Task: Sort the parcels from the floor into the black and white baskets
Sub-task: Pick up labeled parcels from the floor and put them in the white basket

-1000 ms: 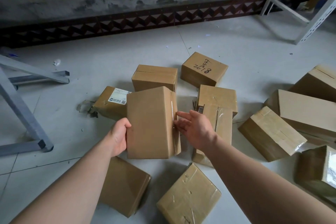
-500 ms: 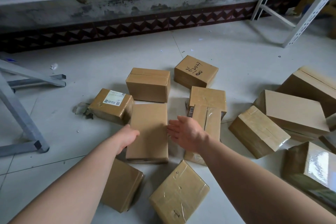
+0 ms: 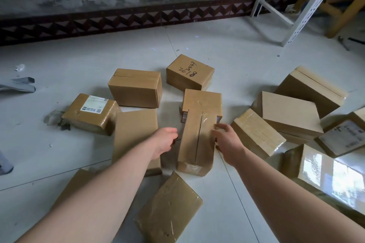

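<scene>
Parcel (image 3: pixel 197 134), long, flat on floor (image 3: pixel 237 51) mid-pile, bracketed apparently for a two-sided lift: right hand (image 3: pixel 227 140) open against its right edge; left hand (image 3: pixel 165 140) just left, fingers hidden, grip untellable. Baskets nowhere visible.

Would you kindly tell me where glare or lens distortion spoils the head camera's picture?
Head view: window glare whitens the taped top of the glossy parcel at lower right; head view again, the wide-angle lens bows the patterned skirting and slants the white shelf upright.

Bare left hand (image 3: pixel 165 140), bare right hand (image 3: pixel 227 142); forearms (image 3: pixel 110 187) bare far as seen; nails blurred.
</scene>
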A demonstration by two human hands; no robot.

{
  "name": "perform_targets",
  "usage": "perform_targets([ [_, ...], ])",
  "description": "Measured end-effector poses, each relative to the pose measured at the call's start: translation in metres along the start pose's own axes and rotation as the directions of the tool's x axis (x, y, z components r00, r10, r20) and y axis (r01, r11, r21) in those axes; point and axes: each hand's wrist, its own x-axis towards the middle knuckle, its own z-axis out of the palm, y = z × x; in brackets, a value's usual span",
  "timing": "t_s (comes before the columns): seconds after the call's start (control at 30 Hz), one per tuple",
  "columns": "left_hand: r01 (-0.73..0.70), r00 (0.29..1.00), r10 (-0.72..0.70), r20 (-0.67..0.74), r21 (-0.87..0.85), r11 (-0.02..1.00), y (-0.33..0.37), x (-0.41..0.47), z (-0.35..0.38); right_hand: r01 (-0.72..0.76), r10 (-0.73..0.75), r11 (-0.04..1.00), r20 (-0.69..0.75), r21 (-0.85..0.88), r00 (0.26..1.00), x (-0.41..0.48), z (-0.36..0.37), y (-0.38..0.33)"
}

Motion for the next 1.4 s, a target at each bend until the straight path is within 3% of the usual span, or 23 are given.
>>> perform_targets([
  [0.3, 0.054, 0.998, -0.053, -0.015, 0.046, 0.997, -0.011, 0.029, 0.014, -0.148, 0.126, 0.983, 0.19, 0.107, 0.974, 0.006, -0.029, 0.014],
  [0.4, 0.101, 0.995, -0.102, 0.007, 0.056, 0.993, -0.017, 0.031, 0.022, -0.148, 0.132, 0.982, 0.135, 0.117, 0.982, 0.008, -0.035, 0.015],
  [0.63, 0.132, 0.988, -0.127, 0.085, -0.055, 0.99, -0.011, 0.034, 0.039, -0.136, 0.135, 0.991, -0.154, 0.005, 0.979, 0.013, -0.047, 0.02],
  [0.93, 0.089, 0.992, -0.08, 0.093, -0.102, 0.991, -0.004, 0.025, 0.027, -0.268, 0.272, 0.953, -0.011, 0.14, 0.962, 0.002, -0.043, 0.016],
  [1.13, 0.091, 0.99, -0.068, 0.122, -0.192, 0.977, 0.003, 0.012, 0.018, -0.2, 0.217, 0.945, -0.038, 0.26, 0.975, -0.006, -0.034, 0.006],
  [1.3, 0.096, 0.978, -0.079, 0.193, -0.078, 0.992, 0.002, 0.014, 0.018, -0.117, 0.126, 0.914, 0.002, 0.388, 0.992, -0.014, -0.028, -0.001],
  [1.4, 0.068, 0.994, -0.067, 0.089, -0.012, 0.998, -0.003, 0.019, 0.017, -0.107, 0.083, 0.91, 0.075, 0.4, 0.994, -0.02, -0.023, -0.004],
])
